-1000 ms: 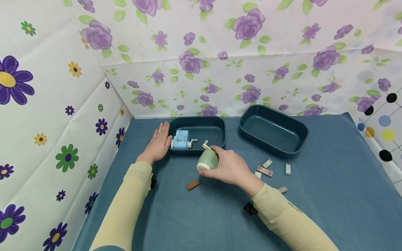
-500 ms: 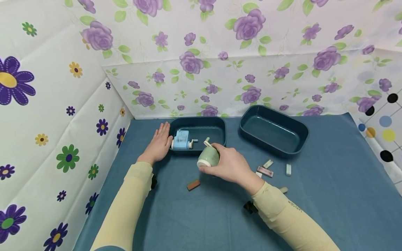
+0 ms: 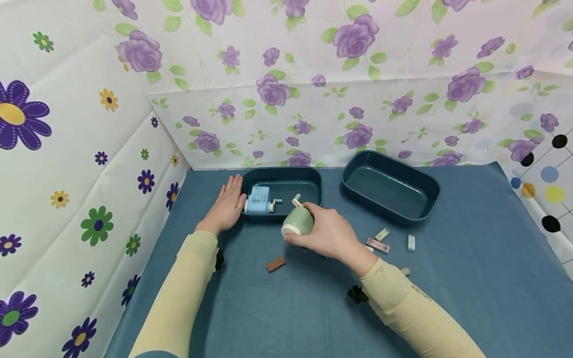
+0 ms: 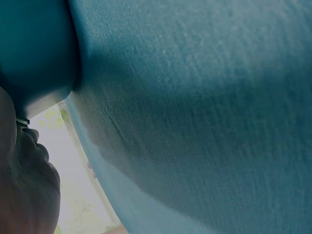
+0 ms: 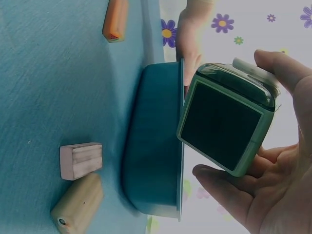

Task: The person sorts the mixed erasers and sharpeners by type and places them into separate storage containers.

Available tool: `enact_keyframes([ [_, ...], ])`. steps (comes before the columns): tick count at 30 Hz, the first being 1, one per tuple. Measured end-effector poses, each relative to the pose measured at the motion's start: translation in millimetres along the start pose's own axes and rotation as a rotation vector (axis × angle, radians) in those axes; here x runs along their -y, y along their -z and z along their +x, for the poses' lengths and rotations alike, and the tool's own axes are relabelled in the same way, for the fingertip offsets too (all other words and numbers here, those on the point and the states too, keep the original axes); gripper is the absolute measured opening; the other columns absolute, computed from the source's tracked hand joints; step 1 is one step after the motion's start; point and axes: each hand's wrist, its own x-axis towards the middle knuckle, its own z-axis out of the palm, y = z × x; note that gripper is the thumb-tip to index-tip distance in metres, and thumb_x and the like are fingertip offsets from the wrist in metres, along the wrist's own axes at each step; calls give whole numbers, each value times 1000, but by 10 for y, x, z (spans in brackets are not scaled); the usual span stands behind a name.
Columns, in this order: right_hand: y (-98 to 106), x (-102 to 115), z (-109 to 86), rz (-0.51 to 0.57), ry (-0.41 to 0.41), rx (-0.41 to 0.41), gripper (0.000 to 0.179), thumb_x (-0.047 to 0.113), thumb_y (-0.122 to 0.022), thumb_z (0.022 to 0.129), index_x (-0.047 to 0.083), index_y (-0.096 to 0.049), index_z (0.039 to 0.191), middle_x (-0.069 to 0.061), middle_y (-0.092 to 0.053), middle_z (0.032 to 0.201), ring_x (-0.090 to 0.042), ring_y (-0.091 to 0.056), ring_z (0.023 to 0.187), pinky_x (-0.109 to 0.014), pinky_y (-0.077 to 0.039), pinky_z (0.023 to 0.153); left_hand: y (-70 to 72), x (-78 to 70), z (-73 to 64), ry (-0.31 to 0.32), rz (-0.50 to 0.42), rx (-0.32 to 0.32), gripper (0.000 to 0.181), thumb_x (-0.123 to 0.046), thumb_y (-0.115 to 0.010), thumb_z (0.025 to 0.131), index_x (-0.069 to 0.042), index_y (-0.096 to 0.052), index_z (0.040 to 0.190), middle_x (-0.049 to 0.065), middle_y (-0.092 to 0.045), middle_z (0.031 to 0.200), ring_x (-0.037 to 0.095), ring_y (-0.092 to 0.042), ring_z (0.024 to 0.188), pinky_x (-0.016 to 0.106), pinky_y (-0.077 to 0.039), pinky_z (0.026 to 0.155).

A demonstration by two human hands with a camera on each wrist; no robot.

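Observation:
My right hand (image 3: 333, 233) grips a green hand-crank pencil sharpener (image 3: 299, 220), tilted and raised near the front right of the left dark blue tray (image 3: 291, 188). Its pale crank points toward the tray. In the right wrist view the sharpener (image 5: 224, 124) shows a dark square face, with thumb and fingers around it. A light blue crank sharpener (image 3: 258, 199) sits in the left end of that tray. Flat against the tray's left side rests my left hand (image 3: 225, 206), fingers straight. The left wrist view catches only part of this hand (image 4: 34, 185) and the tray wall (image 4: 39, 44).
A second dark blue tray (image 3: 389, 186) stands angled at the back right. Small blocks that look like erasers lie about: a brown-orange one (image 3: 275, 264) in front, a pink one (image 3: 378, 245) and a pale one (image 3: 411, 242) at right. The right forearm partly covers others.
My right hand has lifted the green sharpener slightly, up and a little to the right in view. My left hand stays at the tray's side.

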Motion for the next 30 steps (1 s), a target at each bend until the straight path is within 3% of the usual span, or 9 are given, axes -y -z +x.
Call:
enact_keyframes([
  [30, 107, -15, 89, 8, -48, -22, 100, 78, -75, 84, 16, -51, 159, -7, -72, 113, -18, -66, 83, -37, -56, 66, 12, -8, 4, 11, 11, 9, 64, -30, -29, 120, -4, -2, 172, 13, 5, 180, 27, 12, 164, 50, 4, 132],
])
